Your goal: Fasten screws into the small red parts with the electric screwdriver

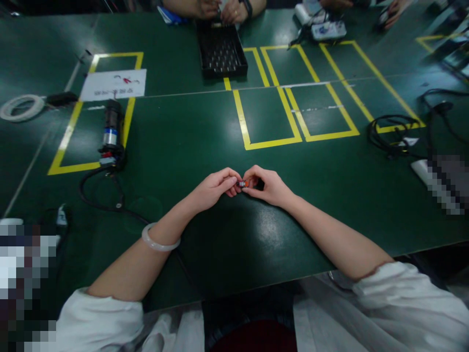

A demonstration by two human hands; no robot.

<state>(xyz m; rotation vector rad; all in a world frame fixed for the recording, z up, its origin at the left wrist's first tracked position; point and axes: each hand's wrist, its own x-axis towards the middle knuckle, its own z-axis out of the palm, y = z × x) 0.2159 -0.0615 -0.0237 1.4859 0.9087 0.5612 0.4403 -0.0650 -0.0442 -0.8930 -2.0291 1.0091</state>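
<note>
Both of my hands meet over the middle of the green table (176, 132). Between their fingertips sits a small part with orange and silver-grey bits (243, 184), too small for me to tell its kind. My left hand (218, 187), fingers closed, pinches its left end. From the other side my right hand (266, 185) grips it between thumb and forefinger, the fingers curled into a ring. The fingers hide much of the part.
An electric screwdriver (112, 129) with a cable lies at left, near a white paper (113, 84) and a cable coil (22, 107). Across the table, a co-worker's hands (234, 11) are above a black tray (223, 51). Black cables (394, 134) lie at right.
</note>
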